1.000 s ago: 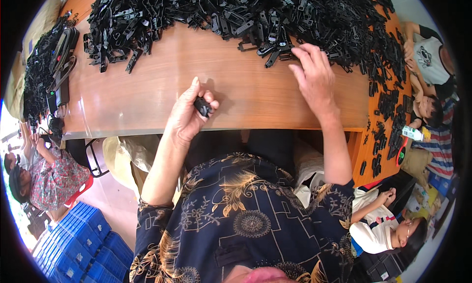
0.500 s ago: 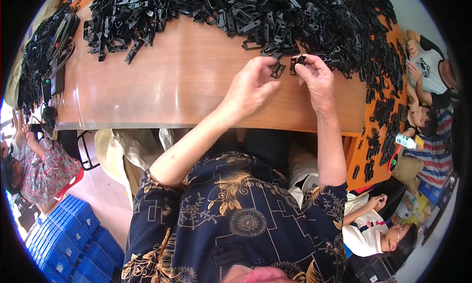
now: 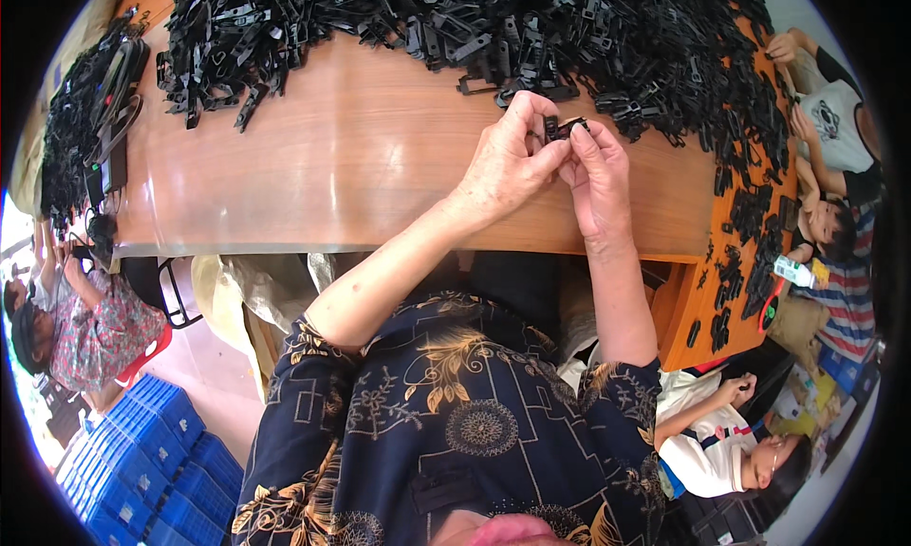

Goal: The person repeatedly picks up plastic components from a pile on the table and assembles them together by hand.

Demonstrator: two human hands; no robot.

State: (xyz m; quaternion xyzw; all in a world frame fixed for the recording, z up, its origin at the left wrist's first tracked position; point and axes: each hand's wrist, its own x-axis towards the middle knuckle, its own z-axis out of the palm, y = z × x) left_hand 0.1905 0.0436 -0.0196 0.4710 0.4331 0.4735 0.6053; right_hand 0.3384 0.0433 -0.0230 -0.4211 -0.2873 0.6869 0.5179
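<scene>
Over the wooden table (image 3: 313, 185), just short of a large heap of black plastic parts (image 3: 455, 34), my two hands meet fingertip to fingertip. My left hand (image 3: 503, 162) is closed in a pinch on a small black plastic part (image 3: 550, 127). My right hand (image 3: 600, 171) pinches the right end of a small black piece (image 3: 572, 129) that touches the one in my left. Fingers partly cover both, so I cannot tell whether they are joined. A few loose black parts lie at the heap's near edge, close beyond my fingertips.
Along the table's right side lie smaller groups of black parts (image 3: 750, 204). Another black heap (image 3: 76, 138) is at the far left. Blue crates (image 3: 142, 451) stand stacked on the floor at lower left. Several other people sit around the left and right sides.
My left hand has moved right and slightly up, bringing its black part against the piece in my right hand. The view has shifted slightly.
</scene>
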